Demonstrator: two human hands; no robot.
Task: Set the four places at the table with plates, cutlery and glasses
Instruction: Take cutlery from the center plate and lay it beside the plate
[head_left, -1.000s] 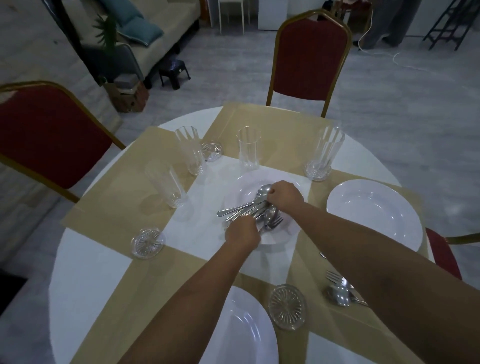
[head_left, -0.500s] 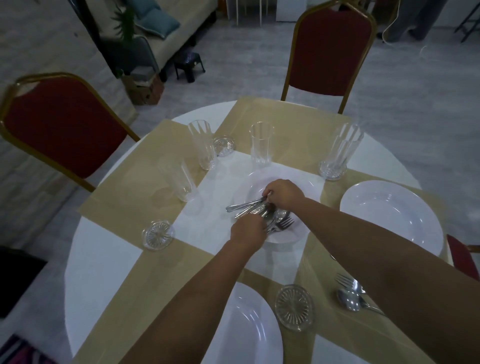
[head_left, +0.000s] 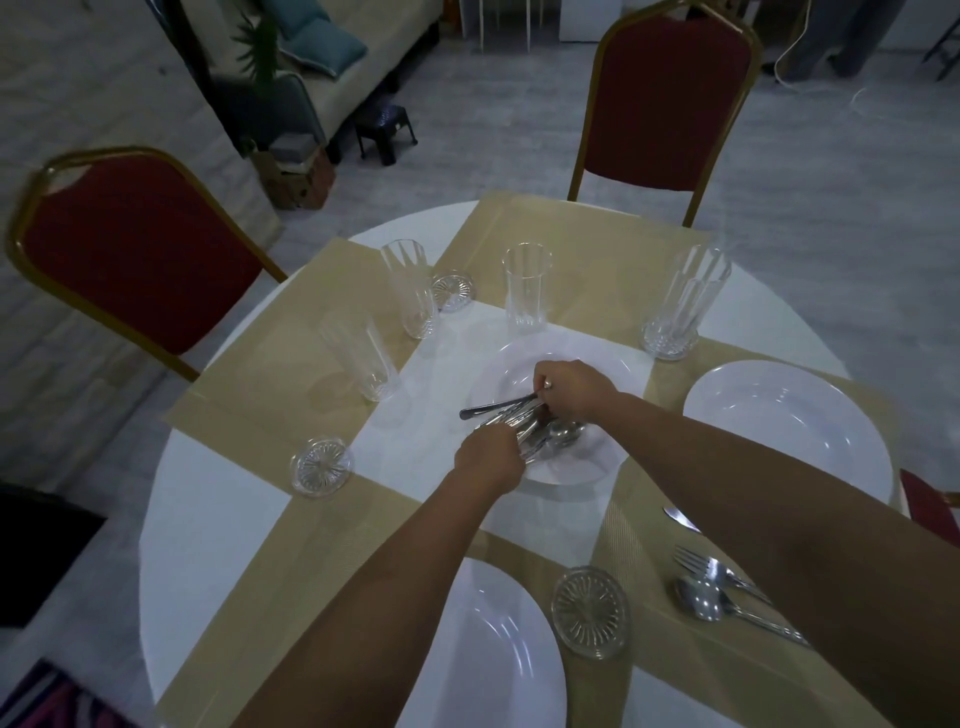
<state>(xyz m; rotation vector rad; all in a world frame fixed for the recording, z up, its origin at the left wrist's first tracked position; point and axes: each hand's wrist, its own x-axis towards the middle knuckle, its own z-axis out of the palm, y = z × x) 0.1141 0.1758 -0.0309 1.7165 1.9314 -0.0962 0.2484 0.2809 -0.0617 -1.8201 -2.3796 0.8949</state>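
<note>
A white plate (head_left: 618, 364) in the middle of the round table holds a bundle of cutlery (head_left: 550, 439). My left hand (head_left: 491, 457) grips the bundle's near end. My right hand (head_left: 574, 387) is closed on several handles at the far side, their ends pointing left. Another white plate (head_left: 789, 426) sits at the right and a third (head_left: 498, 660) at the near edge. A fork and spoon (head_left: 717, 592) lie on the near-right placemat. Several tall clear glasses (head_left: 527, 293) stand around the centre plate.
Glass coasters lie at the left (head_left: 320, 467), far (head_left: 453, 292) and near (head_left: 590, 610). Beige placemats (head_left: 597, 244) cross the white table (head_left: 218, 525). Red chairs stand at the far side (head_left: 670, 98) and the left (head_left: 135, 249).
Both hands stay over the centre plate. The right hand has gathered the handles tighter, and the fork tines seen earlier are hidden. The camera has shifted left and down.
</note>
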